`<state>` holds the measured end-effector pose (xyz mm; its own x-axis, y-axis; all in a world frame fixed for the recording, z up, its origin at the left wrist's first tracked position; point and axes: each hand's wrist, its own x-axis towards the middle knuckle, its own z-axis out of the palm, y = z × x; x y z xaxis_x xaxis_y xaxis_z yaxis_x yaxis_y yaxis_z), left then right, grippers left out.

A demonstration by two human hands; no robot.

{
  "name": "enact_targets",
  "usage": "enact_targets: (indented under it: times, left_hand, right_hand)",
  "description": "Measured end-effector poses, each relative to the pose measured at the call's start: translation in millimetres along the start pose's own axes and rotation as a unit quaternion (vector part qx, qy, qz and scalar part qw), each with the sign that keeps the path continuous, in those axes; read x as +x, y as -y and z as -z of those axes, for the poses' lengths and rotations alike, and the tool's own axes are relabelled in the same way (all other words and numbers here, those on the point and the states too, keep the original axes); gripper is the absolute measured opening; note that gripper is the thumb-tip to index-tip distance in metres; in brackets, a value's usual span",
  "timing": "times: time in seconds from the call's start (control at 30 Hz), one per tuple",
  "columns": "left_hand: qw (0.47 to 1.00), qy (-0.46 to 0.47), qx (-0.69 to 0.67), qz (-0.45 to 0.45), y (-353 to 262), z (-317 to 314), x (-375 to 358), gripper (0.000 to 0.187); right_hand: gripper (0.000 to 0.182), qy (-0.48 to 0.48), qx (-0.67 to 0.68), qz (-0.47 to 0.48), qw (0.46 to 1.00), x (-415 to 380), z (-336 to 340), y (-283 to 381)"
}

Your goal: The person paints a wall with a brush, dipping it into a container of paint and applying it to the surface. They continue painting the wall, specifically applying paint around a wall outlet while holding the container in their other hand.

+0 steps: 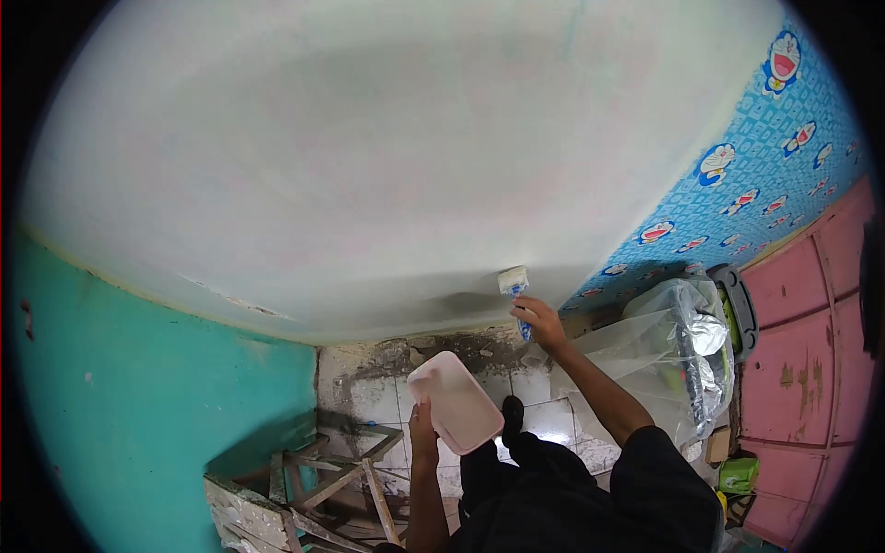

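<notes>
My right hand (539, 320) is closed round the blue handle of a paintbrush (513, 281), whose pale bristles are at the lower part of the white wall (387, 166). Whether the bristles touch the wall is hard to tell. Lower and to the left, my left hand (423, 431) grips the left edge of a pink rectangular tray (466, 405). Pale pinkish-white paint seems to cover the inside of the tray. The tray hangs above the tiled floor, apart from the brush.
A paint-spattered wooden stand (263, 516) is at the lower left, by the green wall (157, 396). Clear plastic sheeting (636, 355) covers things on the right, near blue patterned wallpaper (710, 198) and a pink panelled surface (793, 369). My feet are on white tiles (373, 398).
</notes>
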<state>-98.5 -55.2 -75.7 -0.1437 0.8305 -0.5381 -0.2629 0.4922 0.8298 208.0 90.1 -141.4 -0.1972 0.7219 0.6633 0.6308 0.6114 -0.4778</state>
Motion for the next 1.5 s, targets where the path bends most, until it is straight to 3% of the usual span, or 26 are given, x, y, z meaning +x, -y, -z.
enact_targets:
  times: [0.1,0.2,0.33,0.5,0.67,0.7,0.8,0.87,0.97,1.2,1.33,1.4,1.47,1.5]
  left_hand:
    - [1.000,0.003,0.004,0.010,-7.2,-6.3,-4.6,0.050]
    - [1.000,0.014,-0.005,0.001,-6.0,-4.7,-6.8,0.051]
    - [1.000,0.018,-0.008,-0.006,-10.1,-2.1,-14.2,0.052]
    - [1.000,-0.010,0.007,0.003,-6.3,4.8,-13.9,0.050]
    - [1.000,-0.014,-0.009,0.015,7.4,14.0,-6.6,0.048]
    - [1.000,-0.013,-0.008,0.014,8.1,14.1,-5.6,0.048]
    - [1.000,-0.005,-0.031,0.001,8.6,9.8,-3.3,0.049]
    - [1.000,-0.003,-0.020,-0.001,4.5,6.9,-4.1,0.049]
    - [1.000,-0.012,-0.007,0.006,2.2,6.2,-7.1,0.049]
    - [1.000,0.001,-0.008,0.004,8.4,5.9,-11.8,0.051]
    - [1.000,0.000,0.015,0.007,4.4,3.2,-12.0,0.052]
    - [1.000,-0.005,0.019,0.004,0.1,-0.5,-13.1,0.052]
    - [1.000,0.005,0.004,0.002,2.0,-0.6,-10.8,0.052]
    - [1.000,0.011,-0.005,0.000,1.6,-1.5,-9.3,0.052]
  right_hand:
    - [0.031,-0.020,0.031,-0.027,0.999,39.8,25.0,2.1]
    - [0.030,-0.017,0.064,-0.064,0.996,115.9,94.2,33.7]
    - [0.017,-0.040,0.005,-0.010,0.999,208.0,177.4,81.4]
    - [0.019,-0.161,-0.061,0.161,0.972,280.4,246.4,145.8]
    - [0.021,-0.313,-0.204,0.331,0.866,301.1,251.2,137.6]
    - [0.022,-0.297,-0.194,0.292,0.888,290.6,242.1,128.3]
    - [0.023,-0.243,-0.216,0.308,0.894,260.3,207.4,84.3]
    - [0.025,-0.242,-0.220,0.298,0.897,217.9,167.6,40.6]
    - [0.031,-0.158,-0.198,0.259,0.932,141.8,115.7,13.4]
    - [0.035,0.018,-0.111,0.052,0.992,18.8,56.7,13.7]
    - [0.032,0.083,-0.056,0.009,0.995,27.6,58.6,-0.9]
    - [0.033,0.088,-0.058,0.008,0.994,61.1,75.3,-6.7]
    - [0.031,0.114,-0.015,-0.064,0.991,117.3,115.3,12.4]
    - [0.027,0.081,-0.027,-0.044,0.995,143.2,134.4,22.9]
